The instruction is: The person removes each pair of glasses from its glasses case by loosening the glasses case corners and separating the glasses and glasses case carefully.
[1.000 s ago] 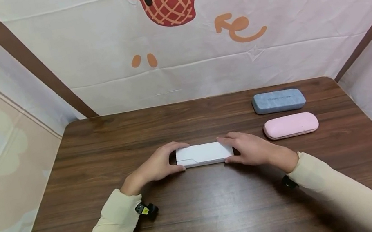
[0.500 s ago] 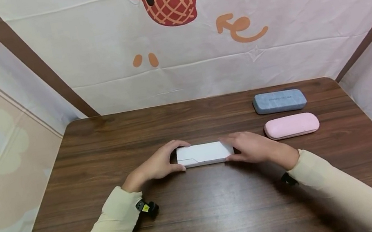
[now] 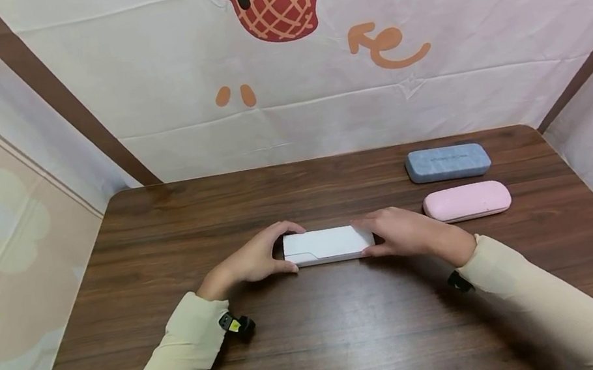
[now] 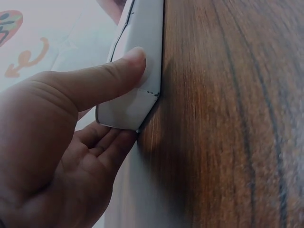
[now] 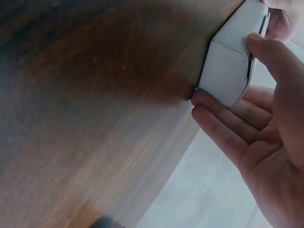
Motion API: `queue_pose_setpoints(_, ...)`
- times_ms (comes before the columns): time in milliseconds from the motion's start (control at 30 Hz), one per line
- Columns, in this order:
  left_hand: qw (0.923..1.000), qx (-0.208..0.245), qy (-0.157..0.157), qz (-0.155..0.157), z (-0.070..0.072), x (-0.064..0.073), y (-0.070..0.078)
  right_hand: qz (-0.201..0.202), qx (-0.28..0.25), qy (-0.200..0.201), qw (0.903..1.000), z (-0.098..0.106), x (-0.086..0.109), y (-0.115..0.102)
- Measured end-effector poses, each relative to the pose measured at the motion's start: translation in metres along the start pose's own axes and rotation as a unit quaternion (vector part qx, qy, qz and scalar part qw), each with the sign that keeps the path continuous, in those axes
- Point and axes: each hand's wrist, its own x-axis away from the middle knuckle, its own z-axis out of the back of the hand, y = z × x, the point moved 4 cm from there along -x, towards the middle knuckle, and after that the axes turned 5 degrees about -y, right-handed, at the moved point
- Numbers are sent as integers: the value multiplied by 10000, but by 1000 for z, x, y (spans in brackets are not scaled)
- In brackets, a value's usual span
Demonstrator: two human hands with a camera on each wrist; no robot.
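Observation:
A white glasses case with an angled flap seam lies lengthwise on the brown wooden table, near its middle. My left hand grips its left end, thumb along the near side and fingers behind. In the left wrist view, the thumb presses the long side of the case, while other fingers reach under its end corner. At the opposite end, my right hand holds the case the same way. The right wrist view shows that thumb at the lid seam and the fingers around the end of the case.
To the right on the table lie a pink glasses case and, behind it, a blue glasses case. A printed white curtain hangs along the table's back edge.

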Motion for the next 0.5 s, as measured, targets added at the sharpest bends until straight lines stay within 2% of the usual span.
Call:
queue_pose_setpoints(333,9998,170,-11,48,0,1,-3,-40,-244,-193,9995,1,-7,2)
queue_pose_setpoints(500,9998,178,-50,46,-1,-2,-4,-48,-317,-167,9993,5,-10,3)
